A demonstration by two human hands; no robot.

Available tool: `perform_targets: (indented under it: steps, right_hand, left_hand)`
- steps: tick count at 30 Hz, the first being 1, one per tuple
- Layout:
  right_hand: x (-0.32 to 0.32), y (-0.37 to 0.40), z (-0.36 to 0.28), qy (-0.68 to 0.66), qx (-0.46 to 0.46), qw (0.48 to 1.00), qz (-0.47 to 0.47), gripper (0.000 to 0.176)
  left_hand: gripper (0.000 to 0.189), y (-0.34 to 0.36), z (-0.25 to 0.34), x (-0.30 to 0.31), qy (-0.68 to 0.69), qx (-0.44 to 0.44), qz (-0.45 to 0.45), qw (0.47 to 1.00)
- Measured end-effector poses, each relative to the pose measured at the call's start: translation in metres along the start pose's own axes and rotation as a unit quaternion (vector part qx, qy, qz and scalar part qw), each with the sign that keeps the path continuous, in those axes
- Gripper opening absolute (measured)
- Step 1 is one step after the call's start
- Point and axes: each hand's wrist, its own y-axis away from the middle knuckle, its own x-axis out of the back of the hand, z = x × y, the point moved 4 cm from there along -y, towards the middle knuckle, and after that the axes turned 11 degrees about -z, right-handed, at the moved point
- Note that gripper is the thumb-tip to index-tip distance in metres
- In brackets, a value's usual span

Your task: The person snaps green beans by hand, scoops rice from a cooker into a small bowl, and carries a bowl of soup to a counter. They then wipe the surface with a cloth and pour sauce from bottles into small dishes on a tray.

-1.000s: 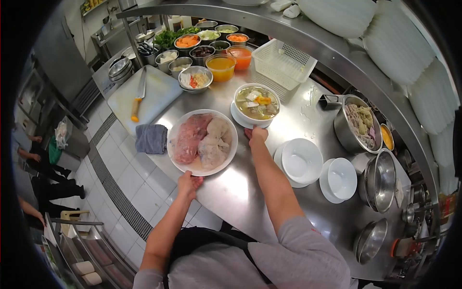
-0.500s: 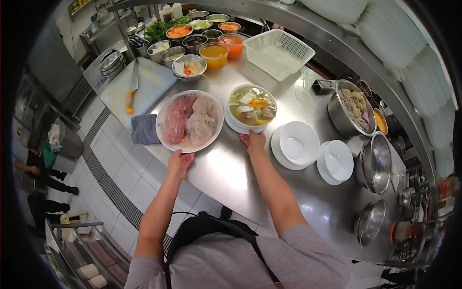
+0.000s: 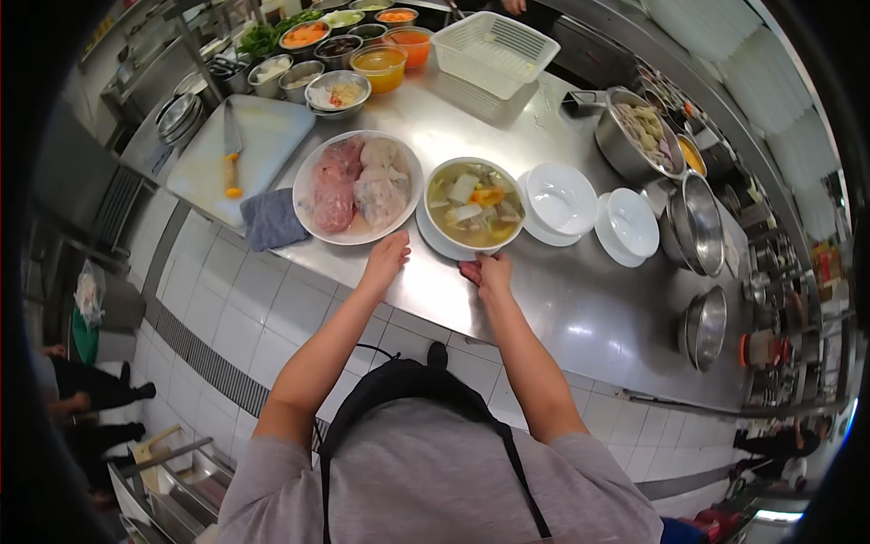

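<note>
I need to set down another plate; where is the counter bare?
The widest bare patch of counter lies between the white bowls and the front edge, left of the nearer metal bowls. A smaller one separates the white basket from the soup bowl. Ingredient bowls crowd the back left.

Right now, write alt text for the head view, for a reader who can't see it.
Person's right hand at the near edge of a saucer under a soup bowl on a steel counter; left hand near a white dish of plastic-wrapped raw meat. Behind, ingredient bowls and a white basket; at left, a knife on a cutting board.
</note>
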Motion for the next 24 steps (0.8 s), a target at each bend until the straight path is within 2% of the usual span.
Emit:
perform_targets:
  steps: [2,5,8,9,10,12,13,14,16,19,22,24]
  right_hand:
    - [0.01,0.013,0.006,0.003,0.006,1.0,0.018,0.022]
    - [0.026,0.029,0.013,-0.005,0.004,1.0,0.026,0.022]
    - [0.041,0.048,0.018,0.014,-0.013,0.999,0.028,0.021]
    - [0.046,0.051,0.018,0.028,-0.01,0.999,0.021,0.02]
    - [0.05,0.054,0.018,0.041,-0.007,0.999,0.012,0.019]
    - [0.059,0.063,0.02,0.047,-0.01,0.999,0.021,0.02]
    - [0.061,0.066,0.02,0.06,-0.014,0.998,0.019,0.02]
    - [0.064,0.07,0.02,0.055,-0.012,0.998,0.027,0.02]
    - [0.067,0.077,0.019,0.06,-0.012,0.998,0.028,0.022]
    - [0.07,0.085,0.018,0.069,-0.02,0.997,0.037,0.024]
    - [0.076,0.084,0.02,0.103,-0.009,0.994,0.031,0.024]
    - [0.08,0.082,0.016,0.059,-0.022,0.997,0.045,0.03]
  left_hand:
    - [0.038,-0.009,0.0,-0.004,-0.033,-0.038,0.02,0.999]
    - [0.03,-0.04,-0.017,0.002,-0.103,-0.044,-0.008,0.994]
    - [0.027,-0.049,-0.003,-0.012,-0.094,-0.06,-0.041,0.993]
    - [0.044,-0.072,-0.02,-0.001,-0.097,-0.01,-0.047,0.994]
    - [0.044,-0.078,-0.014,-0.006,-0.1,-0.006,-0.059,0.993]
    - [0.07,-0.08,-0.004,-0.011,-0.123,0.04,-0.028,0.991]
    - [0.089,-0.074,0.009,-0.019,-0.12,0.119,-0.094,0.981]
    - [0.089,-0.073,0.012,-0.024,-0.123,0.121,-0.102,0.98]
    - [0.065,-0.076,0.018,-0.03,-0.17,0.103,-0.054,0.978]
    - [0.068,-0.085,0.013,-0.038,-0.189,0.15,-0.113,0.964]
    - [0.072,-0.08,0.016,-0.05,-0.196,0.159,-0.166,0.953]
    - [0.073,-0.086,0.012,-0.052,-0.202,0.16,-0.175,0.95]
